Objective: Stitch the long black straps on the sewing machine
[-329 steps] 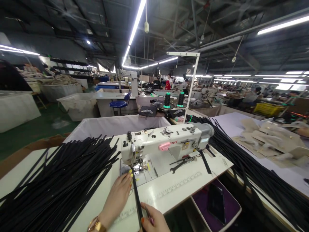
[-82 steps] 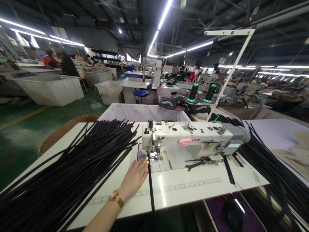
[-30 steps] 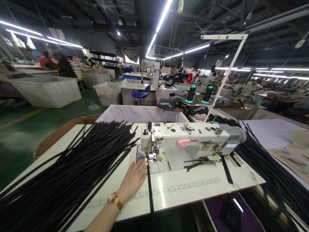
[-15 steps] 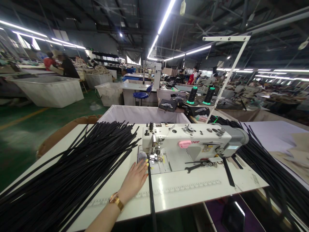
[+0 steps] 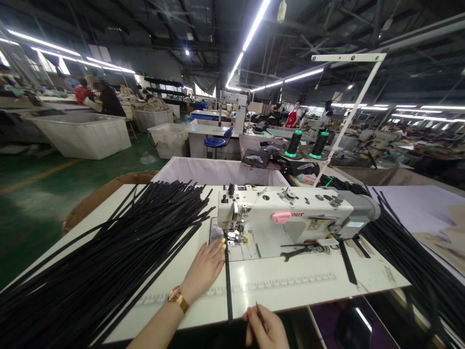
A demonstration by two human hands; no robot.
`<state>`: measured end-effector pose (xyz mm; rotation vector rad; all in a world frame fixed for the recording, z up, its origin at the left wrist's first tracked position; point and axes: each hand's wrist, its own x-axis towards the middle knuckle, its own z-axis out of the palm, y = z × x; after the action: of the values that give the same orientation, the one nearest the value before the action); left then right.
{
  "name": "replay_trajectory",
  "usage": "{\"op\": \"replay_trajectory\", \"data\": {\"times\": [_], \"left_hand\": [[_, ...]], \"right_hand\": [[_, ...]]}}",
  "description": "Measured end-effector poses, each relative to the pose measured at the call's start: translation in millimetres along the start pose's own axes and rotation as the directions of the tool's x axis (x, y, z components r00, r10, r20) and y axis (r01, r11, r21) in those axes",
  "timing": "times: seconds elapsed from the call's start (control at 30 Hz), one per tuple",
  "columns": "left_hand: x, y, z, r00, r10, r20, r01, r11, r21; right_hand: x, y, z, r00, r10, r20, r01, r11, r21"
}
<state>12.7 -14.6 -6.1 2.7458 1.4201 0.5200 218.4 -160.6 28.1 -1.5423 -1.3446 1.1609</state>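
Observation:
My left hand (image 5: 205, 264), with a gold watch on its wrist, lies flat with fingers stretched out beside the sewing machine's needle area. Its fingertips touch the edge of a narrow black strap (image 5: 228, 286), which runs from under the presser foot (image 5: 233, 236) to the table's front edge. At that edge, my right hand (image 5: 267, 327) is closed around a thin, dark, pointed tool (image 5: 262, 317); most of the tool is hidden by the fingers. The white sewing machine (image 5: 283, 211) stands over the strap's far end.
A large heap of black straps (image 5: 119, 247) covers the table's left side, and more straps (image 5: 410, 247) lie at the right. A wrench (image 5: 296, 253) rests by the machine's base. Two black thread cones (image 5: 293, 144) stand behind. A printed ruler (image 5: 283, 282) crosses the tabletop (image 5: 203, 310).
My right hand has come into view at the bottom, holding the thin pointed tool. My left hand keeps its place by the strap. The view has shifted slightly left.

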Motion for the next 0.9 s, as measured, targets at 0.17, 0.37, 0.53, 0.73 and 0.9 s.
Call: {"op": "replay_trajectory", "data": {"times": [0.17, 0.37, 0.53, 0.73, 0.9], "left_hand": [[-0.1, 0.1, 0.1, 1.000, -0.005, -0.008, 0.005, 1.000, -0.006], [1.0, 0.9, -2.7, 1.000, -0.012, 0.002, 0.012, 1.000, -0.015], [1.3, 3.1, -7.5, 1.000, -0.015, 0.010, 0.015, 1.000, -0.008], [1.6, 1.7, -4.1, 1.000, -0.014, 0.003, 0.014, 1.000, -0.014], [2.1, -0.5, -0.3, 1.000, -0.015, -0.006, 0.015, 0.999, -0.035]], "right_hand": [[56.5, -1.7, -14.0, 0.962, -0.237, -0.138, 0.173, 0.914, -0.367], [79.8, 17.5, -5.9, 0.925, -0.369, -0.087, 0.242, 0.751, -0.615], [75.2, 18.2, -5.2, 0.916, -0.396, -0.066, 0.259, 0.708, -0.657], [74.7, 14.7, -6.9, 0.917, -0.396, -0.052, 0.258, 0.686, -0.680], [73.8, 14.5, -6.4, 0.914, -0.403, -0.041, 0.271, 0.683, -0.678]]}}
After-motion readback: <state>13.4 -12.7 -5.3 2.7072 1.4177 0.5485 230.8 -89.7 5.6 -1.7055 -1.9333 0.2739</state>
